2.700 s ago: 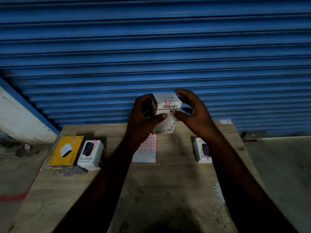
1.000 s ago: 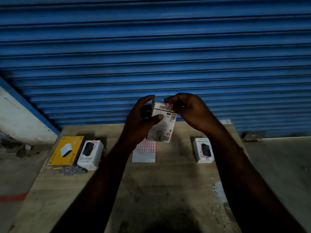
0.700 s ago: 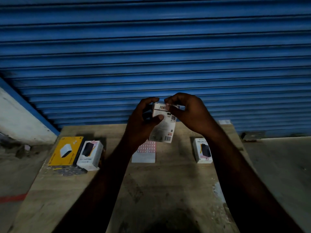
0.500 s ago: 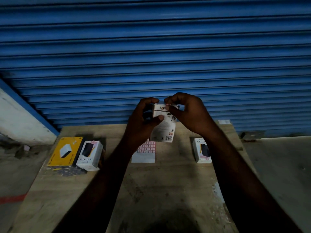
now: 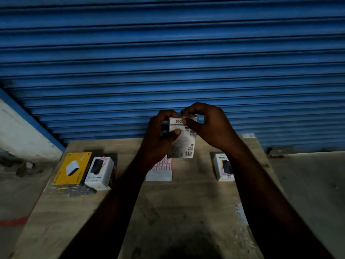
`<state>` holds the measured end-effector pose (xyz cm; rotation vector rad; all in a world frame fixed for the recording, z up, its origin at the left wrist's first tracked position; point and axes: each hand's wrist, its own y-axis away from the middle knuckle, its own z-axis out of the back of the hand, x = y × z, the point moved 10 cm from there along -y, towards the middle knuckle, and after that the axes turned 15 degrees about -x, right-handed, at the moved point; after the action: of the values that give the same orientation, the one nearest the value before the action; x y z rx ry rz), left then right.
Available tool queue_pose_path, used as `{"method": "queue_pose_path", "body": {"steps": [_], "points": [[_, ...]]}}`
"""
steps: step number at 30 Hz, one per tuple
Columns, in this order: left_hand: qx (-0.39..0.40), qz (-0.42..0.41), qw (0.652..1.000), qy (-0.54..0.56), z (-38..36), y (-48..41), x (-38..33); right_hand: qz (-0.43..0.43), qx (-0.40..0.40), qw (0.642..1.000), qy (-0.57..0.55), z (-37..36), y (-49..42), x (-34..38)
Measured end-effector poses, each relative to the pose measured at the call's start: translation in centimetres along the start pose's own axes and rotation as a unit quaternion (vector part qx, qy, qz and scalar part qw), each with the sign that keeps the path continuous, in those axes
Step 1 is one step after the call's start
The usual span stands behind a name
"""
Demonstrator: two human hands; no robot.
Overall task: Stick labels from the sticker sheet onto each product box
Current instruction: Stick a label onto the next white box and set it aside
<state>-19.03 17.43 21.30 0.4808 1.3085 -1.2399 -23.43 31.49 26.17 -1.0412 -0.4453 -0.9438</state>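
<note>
The left hand grips the white product box from its left side. Its fingers are curled behind the box and its thumb lies across the front face. The box is held upright in the air above the far part of the wooden table, with its printed face and barcode toward the camera.

The right hand is at the top edge of the same box. Its thumb and forefinger are curled and pinch there, and they cover part of the printed letters. A small pale pink bit shows at these fingertips, but I cannot tell if it is a label.

The sticker sheet lies flat on the table just under the held box. The left wrist and the box hide its upper part.

At the left edge of the table stands a yellow box. A white Halley box is just beside it, and some dark small things lie in front of them. A second white Halley box stands on the right, partly behind the right forearm.

A small pale paper piece lies at the far right corner. A blue roller shutter fills the background.
</note>
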Motion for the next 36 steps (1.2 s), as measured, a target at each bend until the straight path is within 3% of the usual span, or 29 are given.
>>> {"method": "queue_pose_path", "body": {"steps": [16,21,24,27,29,31,36], "points": [[0.032,-0.048,0.998,-0.021,0.0,0.2,-0.8,-0.013,0.052,0.998,0.017,-0.4,0.0,0.0],[0.043,-0.041,0.998,0.005,0.2,0.1,-1.2,-0.105,0.032,0.992,-0.061,-0.6,0.1,-1.9],[0.051,-0.049,0.997,0.006,0.3,-0.2,-1.8,-0.269,0.035,0.948,-0.165,-1.2,0.9,-4.4],[0.059,-0.078,0.995,-0.008,-0.1,0.0,-2.5,-0.426,0.061,0.843,-0.323,-3.1,2.8,-4.9],[0.050,-0.094,0.994,-0.012,-0.4,0.3,-2.7,-0.475,0.043,0.796,-0.372,-3.6,3.5,-5.1],[0.044,-0.102,0.994,0.000,-0.6,0.6,-2.7,-0.485,0.024,0.781,-0.393,-3.8,3.7,-5.1],[0.048,-0.078,0.995,0.026,-0.7,0.4,-2.5,-0.444,0.016,0.803,-0.396,-4.2,3.8,-4.5]]}}
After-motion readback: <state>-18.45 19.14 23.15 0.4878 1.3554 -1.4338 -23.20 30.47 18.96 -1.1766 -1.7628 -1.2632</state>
